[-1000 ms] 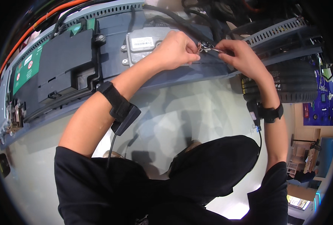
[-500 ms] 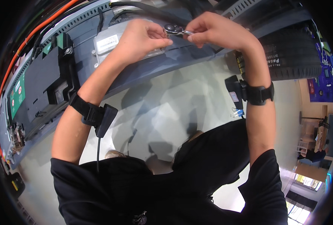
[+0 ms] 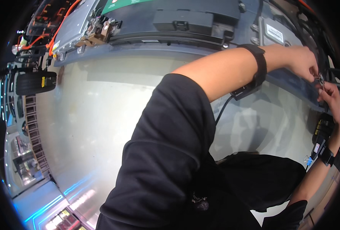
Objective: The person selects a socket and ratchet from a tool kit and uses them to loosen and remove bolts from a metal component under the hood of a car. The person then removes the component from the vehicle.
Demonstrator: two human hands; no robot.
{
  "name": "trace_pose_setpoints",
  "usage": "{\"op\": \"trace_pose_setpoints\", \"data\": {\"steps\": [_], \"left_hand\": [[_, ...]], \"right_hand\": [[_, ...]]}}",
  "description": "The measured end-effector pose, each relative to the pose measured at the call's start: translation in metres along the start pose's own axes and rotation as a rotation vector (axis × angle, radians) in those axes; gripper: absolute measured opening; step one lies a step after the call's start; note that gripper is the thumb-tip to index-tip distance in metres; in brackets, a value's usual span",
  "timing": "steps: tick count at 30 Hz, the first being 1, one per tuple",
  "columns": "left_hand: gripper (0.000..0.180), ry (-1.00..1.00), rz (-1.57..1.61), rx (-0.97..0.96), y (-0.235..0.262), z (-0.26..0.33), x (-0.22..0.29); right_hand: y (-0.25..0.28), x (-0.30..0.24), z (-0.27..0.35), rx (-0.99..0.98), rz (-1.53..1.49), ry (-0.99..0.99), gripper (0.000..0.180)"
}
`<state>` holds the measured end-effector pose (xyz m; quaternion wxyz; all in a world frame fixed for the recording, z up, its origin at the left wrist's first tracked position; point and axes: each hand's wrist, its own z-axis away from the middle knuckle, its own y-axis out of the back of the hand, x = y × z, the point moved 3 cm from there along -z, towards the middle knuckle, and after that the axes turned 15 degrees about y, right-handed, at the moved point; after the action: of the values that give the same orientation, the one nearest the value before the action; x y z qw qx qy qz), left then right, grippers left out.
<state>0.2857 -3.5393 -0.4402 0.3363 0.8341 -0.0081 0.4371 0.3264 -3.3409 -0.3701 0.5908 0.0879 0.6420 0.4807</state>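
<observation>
Both hands: shifted to the far right since a moment ago
left hand [image 3: 298, 61]: fingers pinching small metal part [image 3: 321, 79]
right hand [image 3: 330, 97]: fingers pinching it still
meaning: same fiddly work continues

A long machine housing [image 3: 200, 23] runs across the top of the frame, with a bundle of cables [image 3: 58, 30] at its upper-left end. Below it lies the floor [image 3: 97, 126]. A tyre [image 3: 34, 82] sits at the left edge. At the far right, both hands meet at a small metal part [image 3: 321, 79]: left hand [image 3: 302, 61] above, right hand [image 3: 330, 97] just below.
</observation>
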Motion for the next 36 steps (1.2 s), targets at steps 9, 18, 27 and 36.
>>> {"op": "trace_pose_setpoints", "data": {"steps": [9, 18, 27, 36], "left_hand": [[0.03, -0.005, 0.013, 0.128, 0.022, 0.016, -0.026], [0.019, 0.1, 0.123, -0.209, 0.044, 0.019, -0.009], [0.02, 0.36, 0.304, -0.18, 0.037, 0.021, -0.008], [0.028, 0.326, 0.203, -0.363, 0.047, 0.016, -0.009]], "right_hand": [[-0.035, -0.048, -0.022, -0.029, -0.11, 0.029, 0.021], [-0.024, -0.057, -0.02, -0.085, -0.07, 0.08, 0.022], [-0.022, -0.051, -0.028, -0.082, -0.114, 0.092, 0.029], [-0.027, -0.037, -0.024, -0.039, -0.178, 0.179, 0.029]]}}
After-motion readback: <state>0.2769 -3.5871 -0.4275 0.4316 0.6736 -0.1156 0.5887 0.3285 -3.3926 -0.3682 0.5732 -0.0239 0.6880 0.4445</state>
